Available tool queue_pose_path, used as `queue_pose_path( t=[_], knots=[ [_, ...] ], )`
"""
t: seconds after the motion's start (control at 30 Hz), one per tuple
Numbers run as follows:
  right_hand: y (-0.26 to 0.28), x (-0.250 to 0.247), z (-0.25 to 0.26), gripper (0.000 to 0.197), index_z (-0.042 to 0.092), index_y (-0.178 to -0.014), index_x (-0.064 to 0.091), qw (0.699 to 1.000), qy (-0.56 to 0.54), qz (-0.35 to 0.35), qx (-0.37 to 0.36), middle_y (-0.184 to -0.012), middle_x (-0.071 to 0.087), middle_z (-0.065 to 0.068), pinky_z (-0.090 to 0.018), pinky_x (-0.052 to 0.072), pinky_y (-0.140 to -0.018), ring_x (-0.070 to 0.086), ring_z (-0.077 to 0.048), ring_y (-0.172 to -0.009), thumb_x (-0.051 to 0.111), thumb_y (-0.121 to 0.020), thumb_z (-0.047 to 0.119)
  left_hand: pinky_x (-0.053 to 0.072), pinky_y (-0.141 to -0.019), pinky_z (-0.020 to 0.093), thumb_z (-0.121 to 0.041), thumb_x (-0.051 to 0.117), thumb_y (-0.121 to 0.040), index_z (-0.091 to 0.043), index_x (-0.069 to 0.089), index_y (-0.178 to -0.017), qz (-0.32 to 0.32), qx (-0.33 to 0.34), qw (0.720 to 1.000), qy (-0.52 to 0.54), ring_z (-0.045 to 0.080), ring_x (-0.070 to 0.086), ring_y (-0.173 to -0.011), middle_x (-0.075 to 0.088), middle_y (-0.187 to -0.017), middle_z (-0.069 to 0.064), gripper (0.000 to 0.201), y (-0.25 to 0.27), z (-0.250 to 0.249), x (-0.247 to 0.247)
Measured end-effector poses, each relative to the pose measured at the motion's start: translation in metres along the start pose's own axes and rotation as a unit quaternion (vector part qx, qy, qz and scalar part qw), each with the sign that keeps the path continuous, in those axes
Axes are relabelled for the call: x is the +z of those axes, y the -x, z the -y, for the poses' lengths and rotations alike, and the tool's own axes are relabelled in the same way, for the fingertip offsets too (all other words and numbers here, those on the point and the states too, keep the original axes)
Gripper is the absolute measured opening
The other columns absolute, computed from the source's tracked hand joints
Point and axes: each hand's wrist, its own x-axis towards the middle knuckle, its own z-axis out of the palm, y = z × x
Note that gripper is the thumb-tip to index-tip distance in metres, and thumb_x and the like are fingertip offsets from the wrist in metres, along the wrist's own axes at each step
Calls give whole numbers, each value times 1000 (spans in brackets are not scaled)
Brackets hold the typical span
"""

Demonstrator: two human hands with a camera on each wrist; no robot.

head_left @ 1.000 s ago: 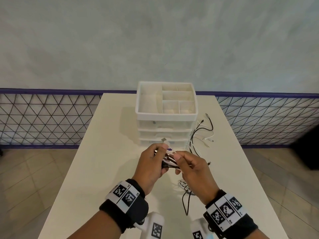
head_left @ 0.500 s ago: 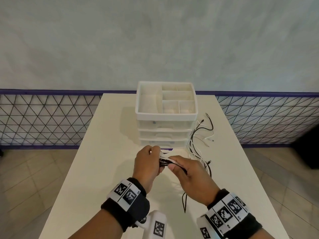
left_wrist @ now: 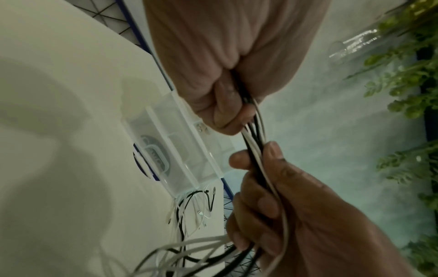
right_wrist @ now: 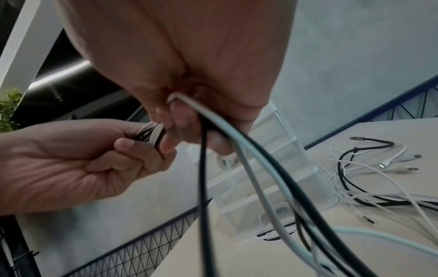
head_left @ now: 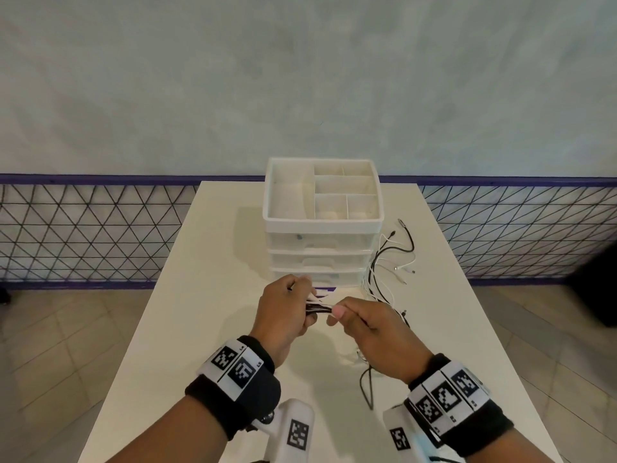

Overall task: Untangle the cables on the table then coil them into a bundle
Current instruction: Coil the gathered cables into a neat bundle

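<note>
Gripping both ends of a short gathered section, the left hand (head_left: 287,309) and right hand (head_left: 374,332) are closed around the black and white cables (head_left: 319,307) at frame centre, above the table (head_left: 207,295). Loose cable ends (head_left: 397,259) are spread on the table right of centre, beside the white drawer organiser (head_left: 322,225).

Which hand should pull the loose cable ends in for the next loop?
Right. The right hand is nearer the loose cable ends beside the drawer unit, while the left hand grips the gathered cables.
</note>
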Motion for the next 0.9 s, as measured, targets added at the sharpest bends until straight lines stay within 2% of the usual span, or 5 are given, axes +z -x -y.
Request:
queue_pose_path(
  t=[0.27,0.43,0.57,0.73,0.9],
  knots=[
    [0,-1,1,33,11,-98,64,995,77,5,-56,-53,44,10,-16,32,-51,42,-8,-51,48,-100,40,36,-40,19,-18,59,-92,-11,58,-72,-29,15,999,-11,17,49,-49,60,-68,9,21,0,-1,4],
    [-3,-22,-2,27,17,-82,58,989,131,21,-68,-52,46,12,-14,28,-52,44,-6,-51,48,-99,35,49,-57,27,-45,50,-99,-8,64,-96,118,-68,985,-106,17,57,-63,64,-76,4,40,-5,-7,-15],
    [-6,-34,5,31,12,-78,59,985,134,73,-80,-56,50,13,-16,31,-55,43,-7,-53,49,-97,35,45,-93,34,-62,39,-94,-25,62,-100,123,131,929,-324,15,61,-102,67,-106,-5,44,-10,-34,-29],
    [-17,-34,28,20,15,-92,71,975,119,131,-135,-83,73,7,-21,51,-72,64,-2,-73,52,-98,16,58,-69,37,-76,29,-87,-20,62,-88,318,147,856,-380,19,65,-66,67,-74,0,65,12,-48,-2],
    [-22,-56,32,17,21,-70,71,998,-36,25,-39,-68,69,1,-30,45,-59,55,-20,-59,78,-84,30,40,-47,25,-63,36,-95,-17,60,-64,256,113,907,-314,18,40,-43,42,-46,-6,60,15,-54,-4]
  ],
)
